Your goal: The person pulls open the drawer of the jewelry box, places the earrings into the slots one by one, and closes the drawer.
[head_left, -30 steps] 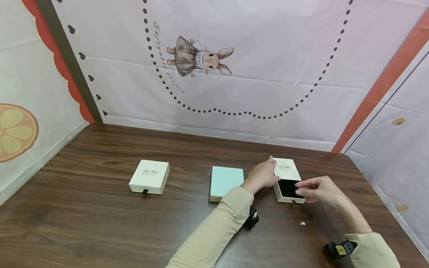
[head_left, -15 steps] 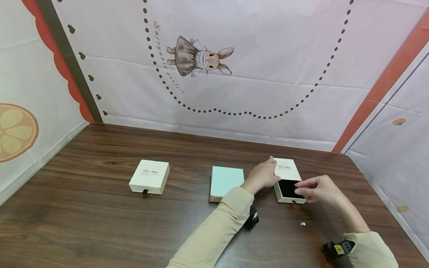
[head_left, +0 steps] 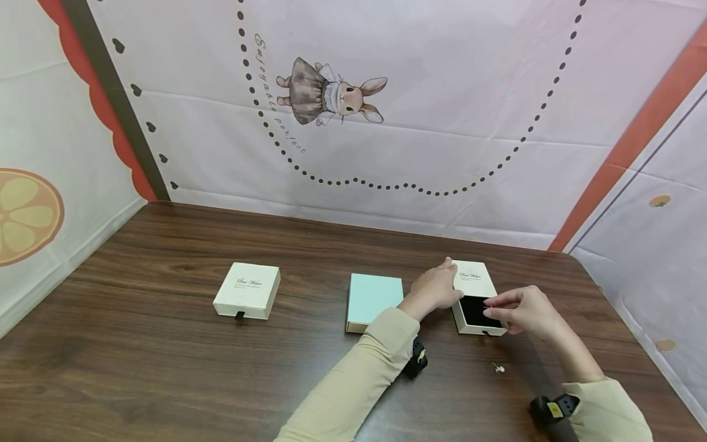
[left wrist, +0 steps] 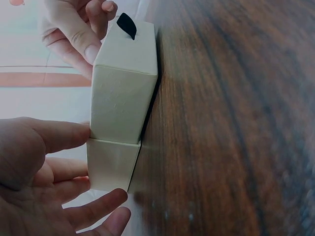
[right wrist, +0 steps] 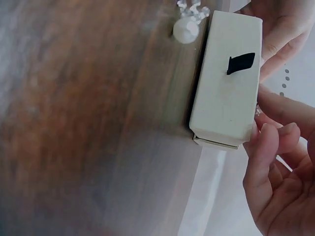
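On the right of the table stands a cream drawer-style jewelry box [head_left: 472, 279], its drawer [head_left: 478, 312] pulled partly out toward me and showing a black lining. My left hand [head_left: 436, 287] holds the box's sleeve from the left, thumb near the sleeve's front edge. Over the drawer's right side my right hand [head_left: 525, 310] pinches a tiny sparkling earring [right wrist: 258, 111], mostly hidden by the fingers. A pearl earring [head_left: 499, 368] lies on the table in front of the box. From the drawer front a black ribbon tab [right wrist: 241, 63] sticks out.
Left of my left hand lies a pale turquoise box [head_left: 374, 298], partly covered by the sleeve of my arm. Farther left sits a second closed cream box [head_left: 248, 288] with a black tab. A printed cloth [head_left: 442, 92] hangs behind the table [head_left: 166, 368].
My right hand has shifted very slightly left and up over the drawer, still pinching. The left hand and the boxes stay put.
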Tool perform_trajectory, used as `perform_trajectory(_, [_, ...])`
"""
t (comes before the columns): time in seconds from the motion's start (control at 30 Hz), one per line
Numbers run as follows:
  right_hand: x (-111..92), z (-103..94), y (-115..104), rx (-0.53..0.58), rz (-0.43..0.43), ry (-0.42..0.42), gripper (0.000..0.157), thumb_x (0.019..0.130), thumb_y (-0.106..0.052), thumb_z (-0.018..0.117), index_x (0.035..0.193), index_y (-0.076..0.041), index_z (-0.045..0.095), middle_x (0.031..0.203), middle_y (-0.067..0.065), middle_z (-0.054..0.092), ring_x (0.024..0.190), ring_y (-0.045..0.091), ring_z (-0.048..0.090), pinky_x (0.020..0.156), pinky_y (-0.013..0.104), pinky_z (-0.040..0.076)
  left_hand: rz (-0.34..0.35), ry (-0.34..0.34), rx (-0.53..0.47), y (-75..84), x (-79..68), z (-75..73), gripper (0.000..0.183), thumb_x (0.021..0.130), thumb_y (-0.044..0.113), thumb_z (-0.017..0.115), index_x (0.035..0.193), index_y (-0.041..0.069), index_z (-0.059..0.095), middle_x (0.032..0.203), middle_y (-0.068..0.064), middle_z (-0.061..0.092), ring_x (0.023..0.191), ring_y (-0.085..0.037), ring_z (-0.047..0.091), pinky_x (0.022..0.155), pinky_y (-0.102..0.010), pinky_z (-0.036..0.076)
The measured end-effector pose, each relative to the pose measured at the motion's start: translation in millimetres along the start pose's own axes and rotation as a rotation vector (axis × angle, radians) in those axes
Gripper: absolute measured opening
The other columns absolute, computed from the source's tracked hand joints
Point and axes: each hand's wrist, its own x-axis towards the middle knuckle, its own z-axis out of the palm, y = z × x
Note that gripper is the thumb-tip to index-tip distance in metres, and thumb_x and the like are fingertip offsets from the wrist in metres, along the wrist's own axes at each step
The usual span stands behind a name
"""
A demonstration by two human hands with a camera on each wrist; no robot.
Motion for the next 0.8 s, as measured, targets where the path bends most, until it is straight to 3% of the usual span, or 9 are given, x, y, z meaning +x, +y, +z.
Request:
perform_trajectory(0.2, [-0.3, 1.3, 0.9, -0.022, 0.002, 0.06, 0.034, 0.074, -0.02, 0.074, 0.094, 0.006, 0.065, 0.073, 0.006, 0.067, 0.051, 0.008, 0.055, 0.046, 0.027, 0.049, 0.005, -0.001, 0.003, -0.4, 1.4, 1.6, 0.058, 0.089, 0.036, 0.054, 0.141, 0.024, 0.031, 0.15, 0.009, 0.018, 0.129, -0.015, 0.038, 0.101, -0.032, 0.037])
perform_trajectory(0.8, [4.7, 4.7, 1.2, -0.14, -0.033, 0.086, 0.022, 0.072, -0.02, 0.075, 0.086, -0.003, 0.072, 0.065, 0.003, 0.068, 0.041, 0.012, 0.053, 0.042, 0.028, 0.045, -0.017, -0.014, -0.003, 0.0, 3.1, 1.0, 0.055, 0.089, 0.036, 0.053, 0.14, 0.028, 0.032, 0.15, 0.013, 0.019, 0.129, -0.012, 0.037, 0.1, -0.031, 0.037])
